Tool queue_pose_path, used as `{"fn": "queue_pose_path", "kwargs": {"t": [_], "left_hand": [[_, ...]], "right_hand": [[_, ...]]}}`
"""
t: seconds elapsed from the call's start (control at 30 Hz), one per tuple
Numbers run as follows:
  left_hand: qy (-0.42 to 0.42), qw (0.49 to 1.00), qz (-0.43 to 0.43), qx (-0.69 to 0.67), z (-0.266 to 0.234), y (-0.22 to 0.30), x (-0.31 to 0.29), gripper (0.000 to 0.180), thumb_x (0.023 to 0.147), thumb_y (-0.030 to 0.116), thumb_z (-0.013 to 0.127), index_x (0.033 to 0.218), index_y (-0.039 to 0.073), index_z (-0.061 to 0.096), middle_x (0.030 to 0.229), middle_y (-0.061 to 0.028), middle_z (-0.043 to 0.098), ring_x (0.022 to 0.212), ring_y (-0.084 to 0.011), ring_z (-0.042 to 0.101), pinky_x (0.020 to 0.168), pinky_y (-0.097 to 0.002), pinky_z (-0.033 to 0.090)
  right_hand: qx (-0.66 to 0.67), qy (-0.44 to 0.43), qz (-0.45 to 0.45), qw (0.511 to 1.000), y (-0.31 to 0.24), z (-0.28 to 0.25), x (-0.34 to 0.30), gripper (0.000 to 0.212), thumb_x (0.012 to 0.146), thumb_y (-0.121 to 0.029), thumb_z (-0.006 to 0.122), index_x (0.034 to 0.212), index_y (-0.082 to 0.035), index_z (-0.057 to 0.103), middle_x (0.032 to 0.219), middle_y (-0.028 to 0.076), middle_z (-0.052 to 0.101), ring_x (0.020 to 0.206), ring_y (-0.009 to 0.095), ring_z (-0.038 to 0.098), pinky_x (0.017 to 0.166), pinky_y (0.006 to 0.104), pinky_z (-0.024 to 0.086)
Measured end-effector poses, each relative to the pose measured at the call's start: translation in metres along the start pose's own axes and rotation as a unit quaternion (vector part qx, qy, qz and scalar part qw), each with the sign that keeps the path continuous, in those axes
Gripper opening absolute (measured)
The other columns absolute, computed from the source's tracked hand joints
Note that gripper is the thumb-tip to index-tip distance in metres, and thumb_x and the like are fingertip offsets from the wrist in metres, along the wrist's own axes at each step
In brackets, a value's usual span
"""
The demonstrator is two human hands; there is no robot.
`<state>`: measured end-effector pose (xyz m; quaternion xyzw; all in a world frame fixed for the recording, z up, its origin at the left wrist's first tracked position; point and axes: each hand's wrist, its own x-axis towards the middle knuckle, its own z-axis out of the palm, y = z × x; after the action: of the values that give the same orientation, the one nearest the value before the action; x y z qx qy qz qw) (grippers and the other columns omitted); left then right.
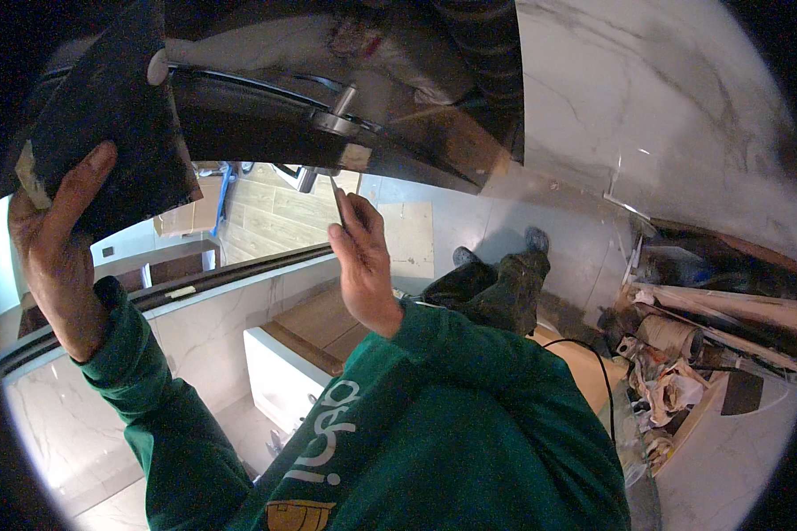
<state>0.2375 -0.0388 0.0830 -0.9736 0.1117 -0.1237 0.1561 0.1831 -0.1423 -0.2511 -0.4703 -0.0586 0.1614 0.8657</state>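
The person is standing high up, working on a dark cabinet overhead. The left hand (58, 234) is gripping the lower corner of the open dark door (106, 106), thumb lying up across its face, the other fingers wrapped behind its edge and hidden. A small round white pad (157, 67) is sitting near the door's top corner. The right hand (361, 261) is closing its fingers tightly round a thin tool (338, 202), likely a screwdriver, whose tip is pointing up at the metal hinge (332, 119) fixed under the cabinet (345, 53); whether the tip is touching the fitting I cannot tell.

Both arms are wearing green sleeves (469, 416), with pale lettering showing along the right one and a yellowish patch at the bottom edge. Below, a flat cardboard sheet (412, 237) is lying on the grey floor just beyond the right hand. A white marbled wall (646, 97) is rising at the right. Low at the right, a heap of crumpled paper and packaging (669, 380) is lying beside a brownish roll (669, 334) and long boards (726, 305).
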Motion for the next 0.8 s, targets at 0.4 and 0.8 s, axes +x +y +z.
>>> {"fn": "queue_pose_path", "kwargs": {"t": [0.4, 0.8], "left_hand": [[0.074, 0.872, -0.321, -0.362, -0.005, 0.010, -0.019, 0.022, 0.080, 0.009, 0.074, 0.100, 0.000, 0.074, 0.097, -0.0111, 0.074, 0.087, -0.0170, 0.069, 0.083, -0.0304, 0.054], [0.267, 0.549, -0.430, -0.665, -0.019, 0.079, -0.209, 0.047, 0.077, 0.013, 0.072, 0.120, 0.001, 0.059, 0.111, -0.0126, 0.067, 0.102, -0.0249, 0.065, 0.098, -0.0392, 0.049]], "right_hand": [[-0.087, 0.012, 0.001, 0.996, 0.008, -0.078, -0.018, 0.045, 0.099, -0.017, 0.051, 0.143, -0.006, 0.052, 0.141, 0.013, 0.046, 0.132, 0.025, 0.043, 0.112, 0.0332, 0.031], [0.029, -0.152, 0.276, 0.949, -0.124, -0.083, -0.046, 0.048, 0.103, -0.033, 0.051, 0.143, -0.007, 0.049, 0.136, 0.010, 0.056, 0.116, 0.024, 0.061, 0.081, 0.0394, 0.062]]}}
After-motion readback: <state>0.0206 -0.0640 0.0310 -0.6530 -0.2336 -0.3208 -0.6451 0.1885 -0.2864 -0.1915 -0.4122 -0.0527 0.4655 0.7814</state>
